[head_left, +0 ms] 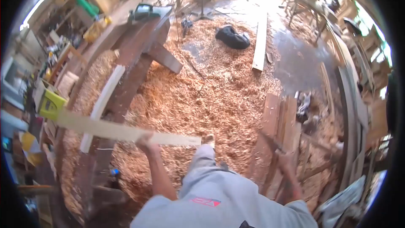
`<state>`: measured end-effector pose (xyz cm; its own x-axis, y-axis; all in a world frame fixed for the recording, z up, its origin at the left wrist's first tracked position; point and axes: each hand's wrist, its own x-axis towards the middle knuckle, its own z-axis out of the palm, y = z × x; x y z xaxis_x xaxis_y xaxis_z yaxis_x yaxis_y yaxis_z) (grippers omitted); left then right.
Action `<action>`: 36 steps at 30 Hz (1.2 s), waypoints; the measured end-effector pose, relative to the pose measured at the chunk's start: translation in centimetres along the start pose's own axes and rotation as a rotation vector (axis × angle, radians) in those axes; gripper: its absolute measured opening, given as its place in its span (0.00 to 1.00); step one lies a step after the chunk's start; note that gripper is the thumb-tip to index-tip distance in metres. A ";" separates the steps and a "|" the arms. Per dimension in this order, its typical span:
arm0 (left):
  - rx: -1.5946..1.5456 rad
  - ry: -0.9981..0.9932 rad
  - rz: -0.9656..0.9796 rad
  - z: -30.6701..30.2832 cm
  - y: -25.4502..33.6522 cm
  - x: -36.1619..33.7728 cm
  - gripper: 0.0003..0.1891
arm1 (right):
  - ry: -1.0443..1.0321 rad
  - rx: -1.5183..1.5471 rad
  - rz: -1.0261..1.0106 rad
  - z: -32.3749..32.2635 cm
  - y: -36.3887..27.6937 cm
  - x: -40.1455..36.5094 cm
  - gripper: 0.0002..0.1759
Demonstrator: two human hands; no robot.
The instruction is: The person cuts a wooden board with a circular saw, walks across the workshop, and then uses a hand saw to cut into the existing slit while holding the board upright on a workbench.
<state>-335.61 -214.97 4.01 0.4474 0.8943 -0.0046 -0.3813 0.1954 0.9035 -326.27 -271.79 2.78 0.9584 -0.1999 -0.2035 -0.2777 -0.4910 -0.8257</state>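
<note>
My left hand [147, 140] is closed round a long pale wooden board [114, 130], held roughly level across the front of my body. The board's near end reaches toward my legs, and its far end lies over the bench on the left. Low on the right, my right hand [285, 158] grips a dark, narrow, blade-like thing [270, 140] that points up and to the left; its exact kind is too blurred to tell. Beneath that hand lie several brown planks [274, 118].
A long wooden workbench [145, 38] on the left bears a green power tool [144, 12] and a pale batten [103, 103]. Wood shavings [194, 93] cover the floor. Ahead lie a black bag-like bundle [233, 37] and a long beam [260, 44]. Timber [352, 88] is stacked along the right.
</note>
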 end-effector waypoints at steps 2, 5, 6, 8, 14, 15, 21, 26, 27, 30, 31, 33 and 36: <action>-0.089 0.037 -0.015 5.9 -2.0 5.1 0.21 | -0.043 -0.218 0.422 0.2 -0.2 0.5 0.15; -0.112 0.069 -0.066 16.8 -0.8 10.9 0.21 | -0.082 -0.306 0.358 -1.8 12.9 0.5 0.15; -0.243 -0.021 -0.056 18.9 -1.5 13.3 0.21 | -0.107 -0.353 0.188 -2.0 15.8 0.6 0.14; -0.369 -0.125 -0.054 23.7 -3.0 18.4 0.22 | -0.029 -0.539 0.611 -0.9 10.8 0.4 0.15; -0.444 -0.170 0.028 34.6 -7.8 33.6 0.21 | -0.213 -0.748 0.531 4.6 13.5 12.3 0.16; -0.441 -0.199 0.065 36.3 -8.6 35.9 0.22 | -0.241 -0.776 0.489 5.9 13.3 15.7 0.17; -0.249 0.008 0.110 49.8 -10.1 46.1 0.19 | -0.215 -0.614 0.365 12.8 -4.4 43.7 0.18; -0.170 -0.080 0.168 57.8 -11.7 54.2 0.22 | -0.175 -0.565 -0.073 18.9 -23.9 68.0 0.21; -0.174 -0.106 0.157 58.8 -12.4 56.5 0.22 | -0.145 -0.571 -0.124 20.2 -27.7 71.7 0.18; -0.095 -0.089 0.172 62.7 -14.4 63.0 0.22 | -0.100 -0.286 -0.317 25.4 -37.9 81.6 0.14; -0.098 -0.002 0.188 65.0 -14.7 64.6 0.20 | -0.110 -0.291 -0.331 26.8 -40.5 83.1 0.14; -0.045 0.010 0.258 66.4 -17.0 69.5 0.19 | -0.110 -0.036 -0.354 30.8 -47.0 87.8 0.10; 0.026 0.145 0.317 70.3 -19.0 75.6 0.14 | -0.097 0.112 -0.227 35.6 -53.3 92.7 0.10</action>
<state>-237.69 -179.39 16.56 0.1893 0.9572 0.2188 -0.4614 -0.1100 0.8804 -220.27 -234.00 9.22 0.9986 -0.0110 -0.0516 -0.0514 -0.4164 -0.9077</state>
